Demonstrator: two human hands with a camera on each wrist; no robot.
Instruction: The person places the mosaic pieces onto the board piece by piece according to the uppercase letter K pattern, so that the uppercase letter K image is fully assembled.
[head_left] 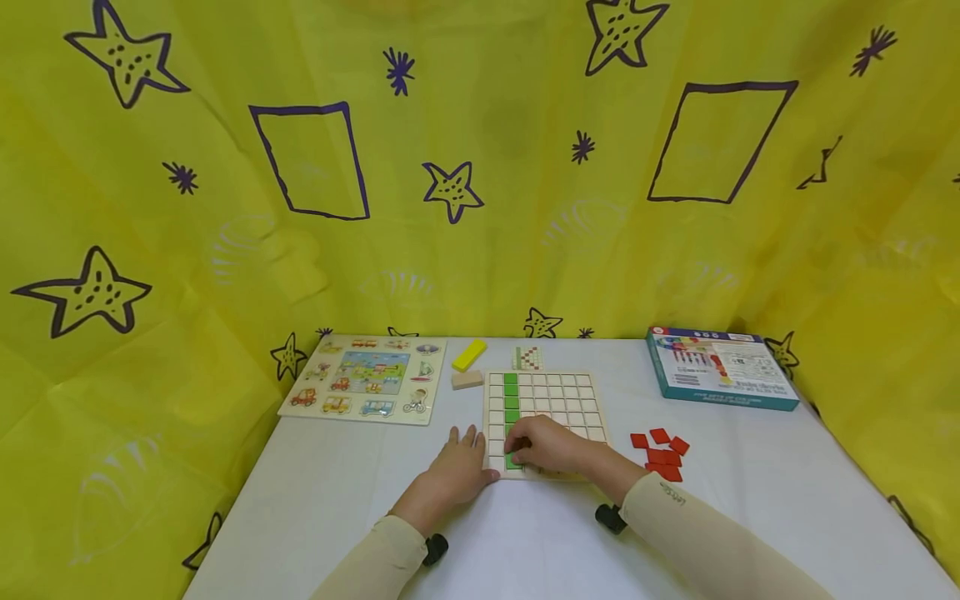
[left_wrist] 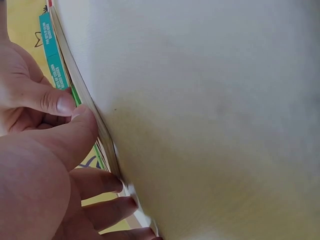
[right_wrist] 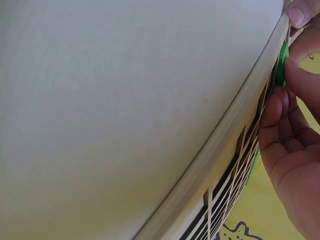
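A wooden grid board (head_left: pixel 570 398) lies flat on the white table, with green square tiles (head_left: pixel 511 391) in a column near its left side. My right hand (head_left: pixel 551 445) is over the lower part of that column. Its thumb and fingers pinch a green tile (right_wrist: pixel 281 66) at the near end, seen edge-on in the right wrist view. My left hand (head_left: pixel 454 467) rests at the board's left edge with fingers extended, its thumb touching the near left corner. Part of the green column is hidden by the right hand.
Loose red tiles (head_left: pixel 663 457) lie right of the board. Behind it are a small pattern card (head_left: pixel 528 358), a yellow block (head_left: pixel 469 355) and a plain wooden block (head_left: pixel 467 380). A picture puzzle board (head_left: pixel 442 354) sits back left, a teal-edged box (head_left: pixel 723 395) back right.
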